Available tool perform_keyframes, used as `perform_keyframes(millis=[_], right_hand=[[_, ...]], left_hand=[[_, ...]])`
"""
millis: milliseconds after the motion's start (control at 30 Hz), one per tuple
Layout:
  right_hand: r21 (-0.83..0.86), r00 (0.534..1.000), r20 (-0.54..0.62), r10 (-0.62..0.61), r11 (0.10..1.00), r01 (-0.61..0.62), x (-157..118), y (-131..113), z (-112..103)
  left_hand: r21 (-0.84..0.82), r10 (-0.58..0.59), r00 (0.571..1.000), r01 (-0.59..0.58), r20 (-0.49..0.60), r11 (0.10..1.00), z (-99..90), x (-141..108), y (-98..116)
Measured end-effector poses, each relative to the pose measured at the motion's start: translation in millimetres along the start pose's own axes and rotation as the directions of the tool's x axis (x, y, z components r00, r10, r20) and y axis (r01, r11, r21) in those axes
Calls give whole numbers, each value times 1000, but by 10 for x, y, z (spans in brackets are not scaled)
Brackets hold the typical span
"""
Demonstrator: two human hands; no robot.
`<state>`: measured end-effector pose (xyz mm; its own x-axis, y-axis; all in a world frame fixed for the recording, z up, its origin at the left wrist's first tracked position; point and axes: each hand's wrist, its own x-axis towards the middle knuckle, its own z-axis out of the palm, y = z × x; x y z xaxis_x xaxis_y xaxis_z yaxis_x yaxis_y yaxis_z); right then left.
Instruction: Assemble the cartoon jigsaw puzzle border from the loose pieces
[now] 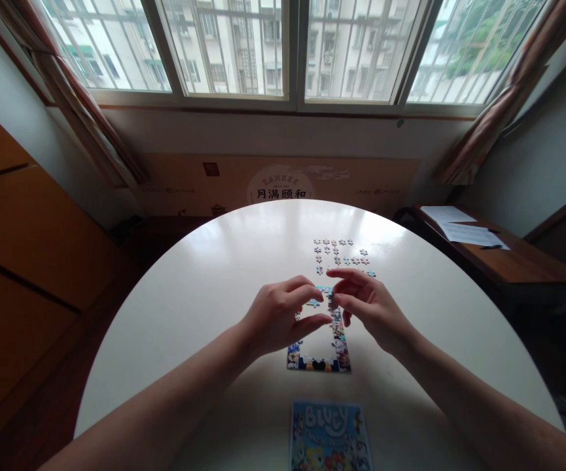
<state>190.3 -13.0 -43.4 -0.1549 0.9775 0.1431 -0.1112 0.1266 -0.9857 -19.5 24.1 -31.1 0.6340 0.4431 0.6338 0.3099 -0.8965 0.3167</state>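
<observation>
A partly assembled jigsaw puzzle (341, 356) lies on the white table, its colourful border joined round a bare white middle. Over its left side is my left hand (283, 314), thumb and fingers apart, with nothing visible between them. My right hand (368, 306) is at the upper right edge of the puzzle. Its thumb and index fingertip come close around a small dark piece (332, 297). A few joined light blue pieces (313, 303) sit inside the border near my left fingertips. Beyond the hands, several loose pieces (336, 251) are spread in rough rows.
A blue Bluey picture box or sheet (329, 435) lies at the near side of the round white table (175, 314). To the right, a brown desk (532, 261) holds papers (469, 233) and pens. Behind are windows and curtains.
</observation>
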Motion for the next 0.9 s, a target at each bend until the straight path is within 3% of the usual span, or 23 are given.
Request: perform_keyframes(millis=[233, 433, 567, 733, 800, 900], right_hand=[[8, 985, 151, 79, 997, -81, -47, -51, -9], [59, 979, 181, 89, 993, -101, -36, -51, -38], [38, 984, 160, 82, 995, -89, -17, -74, -65], [-192, 991, 79, -110, 974, 123, -1, -65, -143], [-365, 970, 77, -232, 899, 244, -6, -68, -169], [-553, 909, 216, -356, 723, 415, -25, -106, -186]], left_hand=[[-105, 34, 998, -28, 61, 994, -11, 8, -23], [-161, 46, 997, -35, 64, 986, -19, 25, 4], [-121, 32, 999, -31, 4, 992, -34, 25, 10], [-73, 38, 998, -41, -50, 996, -25, 12, -9], [-72, 31, 998, -35, -54, 997, -15, 8, -15], [-75, 16, 998, -21, -56, 997, 9, 7, -20]])
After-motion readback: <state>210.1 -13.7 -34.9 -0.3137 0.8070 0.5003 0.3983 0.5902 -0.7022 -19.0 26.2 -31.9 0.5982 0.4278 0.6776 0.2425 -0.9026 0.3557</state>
